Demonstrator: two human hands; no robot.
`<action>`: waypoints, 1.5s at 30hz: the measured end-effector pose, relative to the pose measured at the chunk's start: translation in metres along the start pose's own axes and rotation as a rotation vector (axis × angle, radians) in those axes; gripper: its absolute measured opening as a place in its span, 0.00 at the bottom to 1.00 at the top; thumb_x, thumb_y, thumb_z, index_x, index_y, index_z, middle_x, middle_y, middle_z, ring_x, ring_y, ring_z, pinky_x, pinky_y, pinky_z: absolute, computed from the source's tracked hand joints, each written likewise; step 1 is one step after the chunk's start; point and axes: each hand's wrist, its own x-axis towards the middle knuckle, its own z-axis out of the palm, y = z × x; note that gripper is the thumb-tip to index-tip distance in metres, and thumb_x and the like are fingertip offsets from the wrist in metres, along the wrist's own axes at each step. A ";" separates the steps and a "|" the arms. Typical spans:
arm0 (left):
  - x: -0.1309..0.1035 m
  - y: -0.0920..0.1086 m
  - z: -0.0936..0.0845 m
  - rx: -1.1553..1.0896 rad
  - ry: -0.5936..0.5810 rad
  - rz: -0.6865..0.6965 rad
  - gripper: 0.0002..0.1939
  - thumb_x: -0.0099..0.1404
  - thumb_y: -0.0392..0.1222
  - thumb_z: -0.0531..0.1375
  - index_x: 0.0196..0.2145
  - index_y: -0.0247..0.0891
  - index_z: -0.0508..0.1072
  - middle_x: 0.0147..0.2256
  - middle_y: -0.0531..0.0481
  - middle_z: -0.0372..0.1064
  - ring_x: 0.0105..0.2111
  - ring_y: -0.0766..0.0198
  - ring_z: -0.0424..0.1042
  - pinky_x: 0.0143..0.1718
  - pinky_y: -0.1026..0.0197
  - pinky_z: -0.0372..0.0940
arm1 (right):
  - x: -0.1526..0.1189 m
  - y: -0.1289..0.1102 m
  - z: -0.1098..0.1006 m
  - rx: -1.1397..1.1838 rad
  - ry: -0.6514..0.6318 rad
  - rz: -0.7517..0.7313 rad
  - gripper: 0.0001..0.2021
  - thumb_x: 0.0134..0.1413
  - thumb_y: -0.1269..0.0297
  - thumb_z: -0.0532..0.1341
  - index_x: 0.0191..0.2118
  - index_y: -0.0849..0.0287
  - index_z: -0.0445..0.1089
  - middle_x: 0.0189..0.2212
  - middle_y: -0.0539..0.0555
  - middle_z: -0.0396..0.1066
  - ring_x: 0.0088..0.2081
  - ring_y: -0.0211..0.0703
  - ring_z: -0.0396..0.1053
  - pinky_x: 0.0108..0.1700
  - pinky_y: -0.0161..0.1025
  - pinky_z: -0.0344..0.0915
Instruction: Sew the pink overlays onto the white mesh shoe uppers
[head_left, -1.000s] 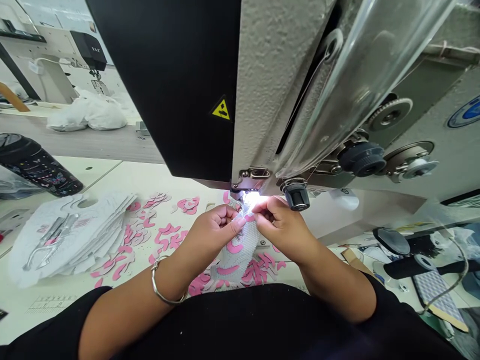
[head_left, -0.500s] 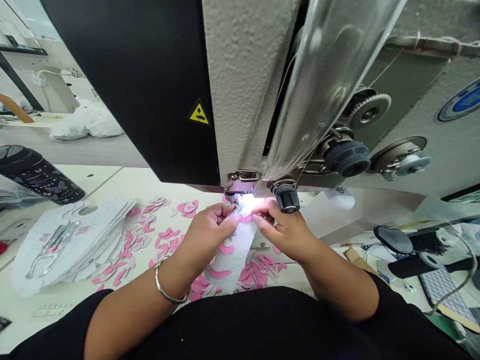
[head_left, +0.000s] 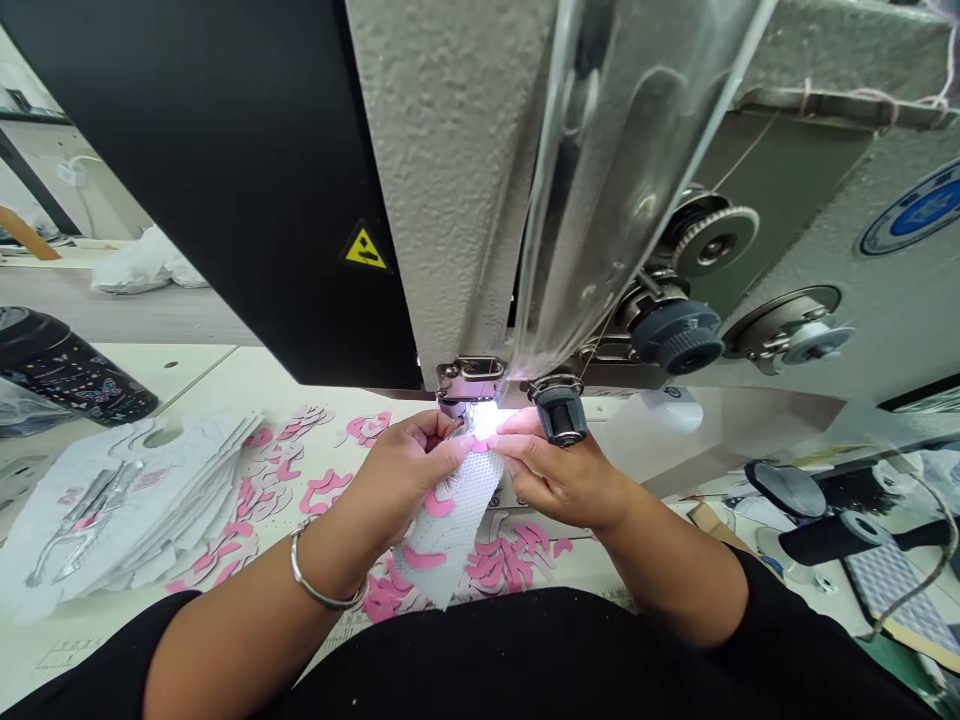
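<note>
Under the lit presser foot (head_left: 466,408) of a sewing machine lies a strip of white mesh fabric (head_left: 450,535) bearing curved pink patches (head_left: 424,558). My left hand (head_left: 420,455) pinches the strip's left edge between thumb and fingers, close to the needle area. From the other side, my right hand (head_left: 566,470) has its fingers together at the right end of a small pink patch (head_left: 481,446) in front of the foot. Glare hides the needle and part of the fabric. The strip's lower end hangs toward my body.
Loose pink cut pieces (head_left: 499,560) are scattered around the strip. A stack of white fabric panels (head_left: 161,510) lies at left, near a dark patterned bottle (head_left: 71,365). The machine head (head_left: 442,180) looms above my hands. Black thread spools (head_left: 832,537) lie at right.
The view has shifted slightly, so the machine sits lower and further left. My right fingers have straightened toward the foot beside the pink patch. My left hand keeps its pinch.
</note>
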 end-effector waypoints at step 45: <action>0.028 -0.003 -0.022 -0.070 -0.195 -0.100 0.13 0.53 0.50 0.69 0.30 0.37 0.77 0.25 0.50 0.73 0.22 0.66 0.67 0.23 0.64 0.60 | 0.001 -0.012 0.015 -0.027 0.012 0.124 0.12 0.60 0.69 0.57 0.48 0.56 0.72 0.42 0.58 0.71 0.45 0.50 0.69 0.47 0.52 0.67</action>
